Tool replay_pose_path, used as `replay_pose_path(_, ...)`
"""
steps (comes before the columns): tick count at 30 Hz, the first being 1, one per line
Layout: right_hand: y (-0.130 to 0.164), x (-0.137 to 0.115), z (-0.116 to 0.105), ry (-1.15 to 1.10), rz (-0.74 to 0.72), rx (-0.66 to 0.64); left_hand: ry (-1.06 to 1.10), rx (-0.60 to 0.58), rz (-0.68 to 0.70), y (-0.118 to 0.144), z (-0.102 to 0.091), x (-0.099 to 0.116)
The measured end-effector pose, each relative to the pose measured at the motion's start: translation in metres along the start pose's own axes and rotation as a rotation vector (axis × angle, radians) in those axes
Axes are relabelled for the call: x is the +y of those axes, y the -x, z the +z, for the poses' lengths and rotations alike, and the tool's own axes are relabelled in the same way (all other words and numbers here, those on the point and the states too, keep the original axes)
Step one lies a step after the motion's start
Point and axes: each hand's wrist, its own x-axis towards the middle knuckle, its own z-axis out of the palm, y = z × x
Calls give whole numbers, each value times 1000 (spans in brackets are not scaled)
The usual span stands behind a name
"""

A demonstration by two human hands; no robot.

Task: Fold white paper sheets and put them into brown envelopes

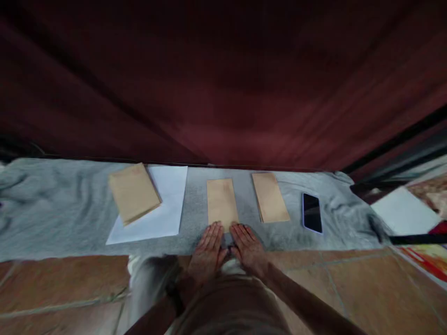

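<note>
On the grey cloth spread over the tiled floor, three brown envelopes lie in a row. The left hand and right hand rest flat, fingers together and extended, holding nothing; their fingertips touch the near edge of the middle envelope. The thumbs nearly meet between the hands. The left envelope lies tilted on a white sheet. The right envelope lies just beside the middle one, apart from it. A dark phone sits farther right, near the cloth's bunched corner.

Risk, as judged: the cloth is loose and wrinkled, so pressure at the envelope's edge could drag the fabric and shift the neighbouring envelopes or the phone. Frame is motion-blurred; finer contact cannot be confirmed.
</note>
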Motion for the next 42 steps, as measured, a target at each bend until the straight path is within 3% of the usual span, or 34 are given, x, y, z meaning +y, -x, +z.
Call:
replay_pose_path(6, 0, -3, 4, -42, 37, 20, 51, -58, -42, -49, 13, 14)
replay_pose_path(18, -5, -9, -4, -90, 83, -18, 69, -39, -75, -123, 42, -20)
replay_pose_path(23, -9, -8, -12, -79, 68, -54, 68, -61, -158, -162, 54, -33)
replay_pose_path(28, -11, -7, -17, -88, 49, -106, 74, -116, -251, -192, 53, -44)
replay_pose_path(33, -11, -7, -17, -89, 51, -108, 93, -195, -259, -191, 44, -45)
replay_pose_path(42, -9, -8, -15, -109, 65, -63, 145, -306, -206, -151, 27, -31)
